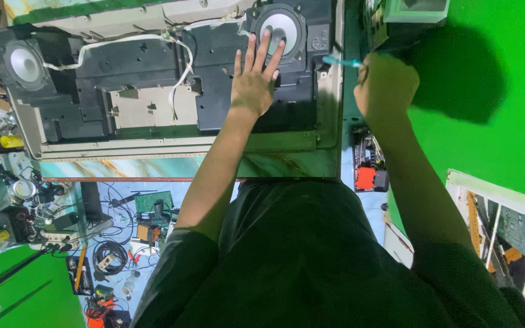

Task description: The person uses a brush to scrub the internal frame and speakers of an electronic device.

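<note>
Two hands work on an opened television back panel (171,103) lying on the marble-patterned worktop (123,167). We see the left hand (254,82) spread flat, fingers apart, pressing beside the right speaker (281,27); the right hand (385,85) is closed around a blue-handled screwdriver (343,61) at the panel's right edge. We judge the chassis stiff and bulky, best gripped by its frame; speaker cones and the white wires (177,58) look fragile.
</note>
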